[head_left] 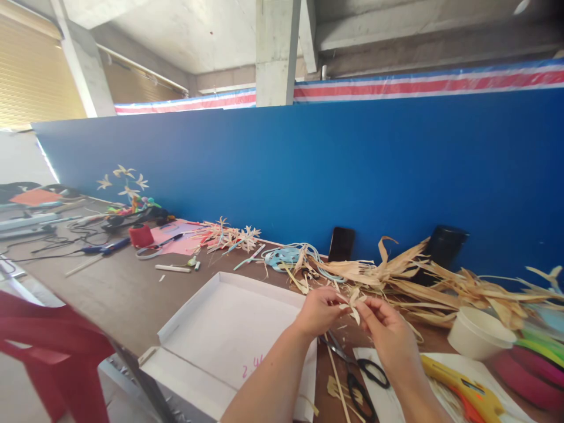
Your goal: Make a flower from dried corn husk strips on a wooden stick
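Note:
Between my two hands is a small cream flower (353, 303) with pointed petals, which looks made of dried corn husk. My left hand (321, 310) pinches it from the left, thumb and fingers together. From the right, my right hand (382, 320) grips a petal between thumb and fingertips. Just below lie scissors with black handles (362, 383), partly over a white sheet. Strips of dried husk (374, 273) are heaped behind my hands. An open white cardboard box (229, 323) with pink writing sits under and left of my left forearm.
A yellow glue gun (462, 388) and a white tub (480, 333) stand at the right. Two dark phones, one here (341, 244), lean on the blue partition (264, 170). Finished husk flowers (126, 182) and cables lie left. A red chair (48, 352) is beside the table.

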The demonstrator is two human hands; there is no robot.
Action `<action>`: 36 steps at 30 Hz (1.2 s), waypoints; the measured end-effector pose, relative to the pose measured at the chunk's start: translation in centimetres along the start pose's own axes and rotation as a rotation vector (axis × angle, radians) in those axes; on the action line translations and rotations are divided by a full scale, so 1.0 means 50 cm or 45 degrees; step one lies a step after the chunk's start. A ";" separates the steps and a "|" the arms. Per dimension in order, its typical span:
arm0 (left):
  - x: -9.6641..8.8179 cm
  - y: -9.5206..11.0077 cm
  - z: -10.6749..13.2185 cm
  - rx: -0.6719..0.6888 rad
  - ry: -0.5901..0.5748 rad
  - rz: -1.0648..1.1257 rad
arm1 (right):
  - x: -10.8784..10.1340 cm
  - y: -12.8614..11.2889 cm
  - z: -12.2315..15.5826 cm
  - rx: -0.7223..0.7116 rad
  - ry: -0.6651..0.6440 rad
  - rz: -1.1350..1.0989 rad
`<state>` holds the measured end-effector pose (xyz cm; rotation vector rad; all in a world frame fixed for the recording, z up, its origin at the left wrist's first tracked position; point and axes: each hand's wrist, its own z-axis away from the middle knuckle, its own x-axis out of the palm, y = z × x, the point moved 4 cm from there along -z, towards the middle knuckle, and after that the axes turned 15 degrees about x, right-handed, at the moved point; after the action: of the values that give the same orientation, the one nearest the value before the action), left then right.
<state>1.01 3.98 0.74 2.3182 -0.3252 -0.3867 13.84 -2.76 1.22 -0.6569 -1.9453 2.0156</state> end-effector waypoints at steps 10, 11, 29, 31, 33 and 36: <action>-0.004 0.022 -0.001 0.131 0.007 -0.114 | 0.011 0.015 0.006 0.228 -0.039 -0.376; -0.004 0.022 -0.001 0.133 0.003 -0.127 | 0.013 0.015 0.008 0.236 -0.044 -0.408; -0.008 0.054 -0.005 0.275 0.088 -0.109 | 0.027 0.006 0.015 0.421 -0.222 -0.837; -0.008 0.056 -0.005 0.286 0.093 -0.106 | 0.028 0.009 0.014 0.440 -0.257 -0.883; -0.008 0.055 -0.004 0.290 0.103 -0.120 | 0.031 0.013 0.011 0.465 -0.291 -0.931; -0.008 0.050 -0.004 0.296 0.103 -0.141 | 0.035 0.019 0.009 0.492 -0.328 -0.984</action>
<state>0.43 2.52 2.73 2.5794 -0.2117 -0.3218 12.22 -2.35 0.05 0.4107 -1.4974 1.9008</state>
